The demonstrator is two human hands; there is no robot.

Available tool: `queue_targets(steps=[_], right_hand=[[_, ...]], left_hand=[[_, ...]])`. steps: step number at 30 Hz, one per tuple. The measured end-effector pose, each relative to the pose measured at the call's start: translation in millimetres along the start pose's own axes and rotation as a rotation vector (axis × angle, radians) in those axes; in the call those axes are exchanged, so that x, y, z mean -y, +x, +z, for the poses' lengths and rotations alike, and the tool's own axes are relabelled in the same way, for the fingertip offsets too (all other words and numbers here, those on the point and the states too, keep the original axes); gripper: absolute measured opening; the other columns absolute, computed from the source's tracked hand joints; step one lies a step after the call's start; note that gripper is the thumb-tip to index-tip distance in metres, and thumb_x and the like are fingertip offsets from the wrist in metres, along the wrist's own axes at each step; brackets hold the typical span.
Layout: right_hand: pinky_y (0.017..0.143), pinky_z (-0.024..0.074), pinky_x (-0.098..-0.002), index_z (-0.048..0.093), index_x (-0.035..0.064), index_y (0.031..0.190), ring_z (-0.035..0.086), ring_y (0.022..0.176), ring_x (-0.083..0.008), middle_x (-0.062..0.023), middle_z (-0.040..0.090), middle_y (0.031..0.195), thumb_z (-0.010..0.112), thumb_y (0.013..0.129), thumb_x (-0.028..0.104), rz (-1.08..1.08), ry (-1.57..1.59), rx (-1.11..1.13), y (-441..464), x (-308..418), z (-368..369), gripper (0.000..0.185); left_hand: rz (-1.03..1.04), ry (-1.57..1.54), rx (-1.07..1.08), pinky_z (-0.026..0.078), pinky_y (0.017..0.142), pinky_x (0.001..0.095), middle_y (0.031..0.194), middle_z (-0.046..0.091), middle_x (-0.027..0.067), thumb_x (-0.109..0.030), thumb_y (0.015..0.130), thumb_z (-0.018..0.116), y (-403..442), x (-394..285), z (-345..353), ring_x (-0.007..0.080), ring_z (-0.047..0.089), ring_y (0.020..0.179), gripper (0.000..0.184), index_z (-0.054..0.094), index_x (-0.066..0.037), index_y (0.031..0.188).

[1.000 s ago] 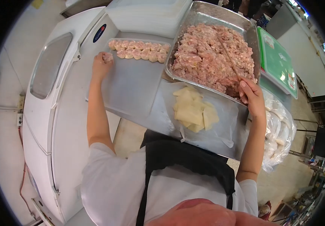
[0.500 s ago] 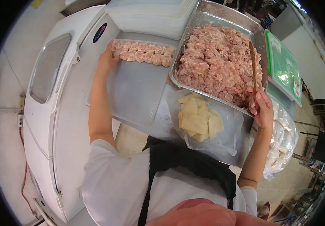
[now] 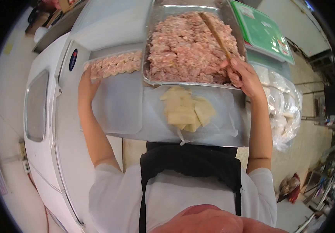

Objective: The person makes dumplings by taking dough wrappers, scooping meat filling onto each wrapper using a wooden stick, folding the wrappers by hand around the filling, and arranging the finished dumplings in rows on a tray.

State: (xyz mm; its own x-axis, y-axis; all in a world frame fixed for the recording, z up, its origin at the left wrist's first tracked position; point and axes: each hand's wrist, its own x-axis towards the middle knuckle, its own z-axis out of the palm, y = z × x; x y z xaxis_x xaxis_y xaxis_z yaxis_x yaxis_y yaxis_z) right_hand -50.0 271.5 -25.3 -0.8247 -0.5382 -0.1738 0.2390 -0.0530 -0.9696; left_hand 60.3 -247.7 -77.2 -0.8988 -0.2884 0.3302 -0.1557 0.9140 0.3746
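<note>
My left hand (image 3: 89, 79) is at the left end of the rows of open-topped meat dumplings (image 3: 117, 64). Its thumb and fingers close around a dumpling at the end. The dumplings stand side by side along the far edge of a translucent plastic tray (image 3: 117, 101). In my right hand (image 3: 245, 75) is a flat wooden spatula (image 3: 215, 34), held by its near end over the minced meat (image 3: 187, 46). That meat fills much of a deep metal pan (image 3: 192, 83). Nearer to me, a loose pile of pale yellow dumpling wrappers (image 3: 187, 110) lies on a plastic sheet (image 3: 225, 105).
A green-lidded container (image 3: 262, 29) is right of the pan, with clear bags of white items (image 3: 282, 101) below it. Stacked translucent trays (image 3: 113, 23) stand behind the dumplings. A white chest freezer (image 3: 62, 116) flanks the left side.
The head view has turned and shifted. My right hand has swung the spatula from nearly upright along the pan's right side to a leftward slant across the meat. My left hand stays by the row's end.
</note>
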Motion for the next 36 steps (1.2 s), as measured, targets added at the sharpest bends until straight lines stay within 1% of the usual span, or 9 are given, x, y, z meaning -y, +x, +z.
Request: queue_targets(steps=[3, 6, 13, 16, 20, 23, 26, 28, 36], right_hand=[[0.04, 0.0185, -0.0196, 0.062, 0.0006, 0.104, 0.027, 0.051, -0.0021, 0.0056, 0.035, 0.064, 0.047, 0.1, 0.033, -0.016, 0.034, 0.036, 0.1, 0.9, -0.9, 0.036], [0.04, 0.0187, -0.0196, 0.062, 0.001, 0.104, 0.026, 0.05, -0.0021, 0.0056, 0.035, 0.064, 0.047, 0.101, 0.033, -0.013, 0.064, 0.028, -0.1, 0.9, -2.1, 0.035], [0.04, 0.0211, -0.0177, 0.064, 0.002, 0.108, 0.03, 0.051, -0.0011, 0.0059, 0.04, 0.065, 0.051, 0.099, 0.033, -0.036, 0.076, 0.032, -3.1, 0.5, -1.0, 0.035], [0.042, 0.023, -0.0166, 0.065, 0.0037, 0.108, 0.032, 0.053, -0.0006, 0.007, 0.04, 0.065, 0.052, 0.099, 0.033, -0.073, -0.014, 0.007, -3.8, -2.7, 0.6, 0.034], [0.047, 0.0326, -0.0229, 0.067, 0.0048, 0.103, 0.042, 0.054, -0.0082, 0.0014, 0.046, 0.064, 0.052, 0.098, 0.03, -0.131, -0.271, -0.028, -8.3, 2.5, 3.0, 0.03], [0.056, 0.0437, -0.0332, 0.068, 0.0054, 0.104, 0.057, 0.061, -0.0218, -0.0079, 0.059, 0.07, 0.055, 0.095, 0.029, -0.831, -0.997, -0.092, -5.3, -5.2, -10.4, 0.029], [0.066, 0.0486, -0.0425, 0.068, 0.006, 0.101, 0.064, 0.074, -0.0337, -0.0141, 0.064, 0.081, 0.056, 0.092, 0.028, -0.639, -1.46, -0.047, -27.6, 40.1, -8.1, 0.026], [0.067, 0.0501, -0.0423, 0.067, 0.0061, 0.093, 0.065, 0.075, -0.0325, -0.0126, 0.065, 0.081, 0.056, 0.09, 0.025, -0.55, -1.693, -0.016, -25.4, 29.6, -2.8, 0.022], [0.056, 0.0492, -0.0409, 0.065, 0.011, 0.078, 0.065, 0.069, -0.0267, -0.007, 0.062, 0.072, 0.058, 0.082, 0.021, -0.597, -1.961, 0.024, -29.9, 55.5, 16.6, 0.013]], left_hand=[[0.049, -0.251, -0.02, 0.047, 0.093, 0.0354, 0.118, 0.065, 0.0103, -0.009, 0.082, 0.07, -30.0, -121.2, -23.0, 0.0243, 0.061, 0.109, 0.048, 0.057, -0.008, 0.128], [0.365, -0.461, 0.215, 0.047, 0.094, 0.0368, 0.115, 0.065, 0.0109, -0.013, 0.082, 0.07, -73.9, -196.0, -4.6, 0.0265, 0.06, 0.109, 0.024, 0.067, -0.008, 0.106], [0.741, -0.613, 0.498, 0.043, 0.091, 0.0411, 0.107, 0.061, 0.0093, -0.017, 0.077, 0.072, -108.7, -289.6, 73.9, 0.0301, 0.055, 0.104, 0.033, 0.066, -0.011, 0.108], [0.864, -0.283, 0.474, 0.041, 0.092, 0.0415, 0.103, 0.06, 0.0092, -0.018, 0.076, 0.071, -112.5, -297.7, 75.3, 0.0303, 0.054, 0.102, 0.032, 0.066, -0.01, 0.106], [0.671, -0.634, 0.487, 0.044, 0.091, 0.0401, 0.102, 0.063, 0.0106, -0.017, 0.086, 0.065, -110.2, -278.8, 96.7, 0.028, 0.058, 0.101, 0.019, 0.065, -0.006, 0.101], [0.255, -1.043, 0.508, 0.047, 0.091, 0.0388, 0.103, 0.065, 0.0118, -0.015, 0.093, 0.058, -107.4, -267.5, 89.6, 0.0261, 0.061, 0.1, 0.014, 0.063, -0.004, 0.1], [-0.178, -1.479, 0.582, 0.048, 0.092, 0.0377, 0.104, 0.066, 0.0128, -0.011, 0.097, 0.053, -99.5, -254.8, 65.9, 0.0246, 0.062, 0.1, 0.017, 0.061, -0.001, 0.108], [-0.388, -1.894, 0.612, 0.048, 0.094, 0.0369, 0.103, 0.065, 0.0129, -0.012, 0.097, 0.052, -94.1, -249.9, 55.6, 0.0232, 0.062, 0.1, 0.022, 0.058, 0.001, 0.114], [-0.422, -1.418, 0.443, 0.051, 0.091, 0.0337, 0.109, 0.065, 0.0104, -0.019, 0.097, 0.053, -107.2, -234.8, 27.7, 0.0202, 0.063, 0.103, 0.032, 0.056, 0.001, 0.121]])
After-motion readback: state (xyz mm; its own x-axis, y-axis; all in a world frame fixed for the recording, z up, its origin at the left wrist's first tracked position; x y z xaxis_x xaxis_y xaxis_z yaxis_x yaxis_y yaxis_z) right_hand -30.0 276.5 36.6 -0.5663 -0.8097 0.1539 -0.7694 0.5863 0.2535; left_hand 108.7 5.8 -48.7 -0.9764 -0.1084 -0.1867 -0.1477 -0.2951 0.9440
